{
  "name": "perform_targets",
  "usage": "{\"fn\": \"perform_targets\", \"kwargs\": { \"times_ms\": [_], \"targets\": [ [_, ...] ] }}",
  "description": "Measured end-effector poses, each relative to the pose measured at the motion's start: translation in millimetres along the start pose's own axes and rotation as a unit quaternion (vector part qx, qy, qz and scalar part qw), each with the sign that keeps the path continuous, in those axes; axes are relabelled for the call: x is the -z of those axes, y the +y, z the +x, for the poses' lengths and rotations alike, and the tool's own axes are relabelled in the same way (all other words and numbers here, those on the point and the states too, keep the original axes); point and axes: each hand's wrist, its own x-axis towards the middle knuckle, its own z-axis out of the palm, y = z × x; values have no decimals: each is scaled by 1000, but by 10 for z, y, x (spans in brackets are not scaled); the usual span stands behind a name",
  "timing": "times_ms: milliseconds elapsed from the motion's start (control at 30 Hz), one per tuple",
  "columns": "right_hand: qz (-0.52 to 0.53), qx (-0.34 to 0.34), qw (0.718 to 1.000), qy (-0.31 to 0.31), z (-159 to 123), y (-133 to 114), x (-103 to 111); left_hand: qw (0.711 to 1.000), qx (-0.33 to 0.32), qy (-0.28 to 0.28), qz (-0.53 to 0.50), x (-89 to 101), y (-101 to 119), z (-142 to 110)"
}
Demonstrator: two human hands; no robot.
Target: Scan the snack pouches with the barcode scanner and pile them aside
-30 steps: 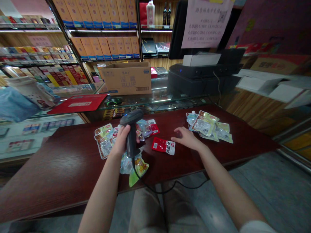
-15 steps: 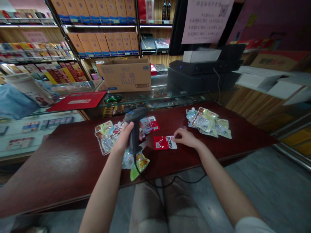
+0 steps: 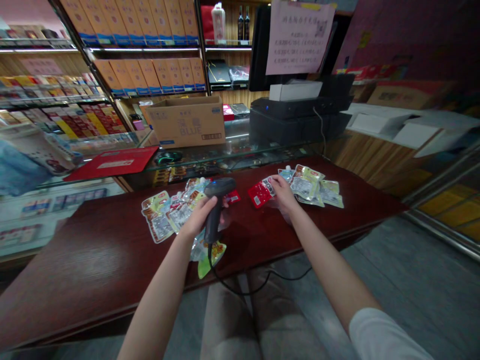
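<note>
"BLUE" on cardboard box (image 3: 161, 127), 200, 300 and 500 on paper sign (image 3: 279, 22), finer print blurred

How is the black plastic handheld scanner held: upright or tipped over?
Roughly upright: the left hand grips the scanner with its broad end on top and the black cord at the bottom.
</note>
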Motion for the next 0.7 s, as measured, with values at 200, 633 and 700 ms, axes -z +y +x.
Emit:
{"fn": "perform_targets", "kwargs": {
  "times_ms": [200,633,700],
  "targets": [
    [118,-132,981,-77,136,-121,-186,1000,5,-22,-11,-18,-53,30],
    [191,-99,976,-36,193,86,-288,999,20,-41,1,-188,-60,-30],
    [184,-97,978,-33,196,94,-283,998,23,-53,6,-226,-61,-41]
  ]
}}
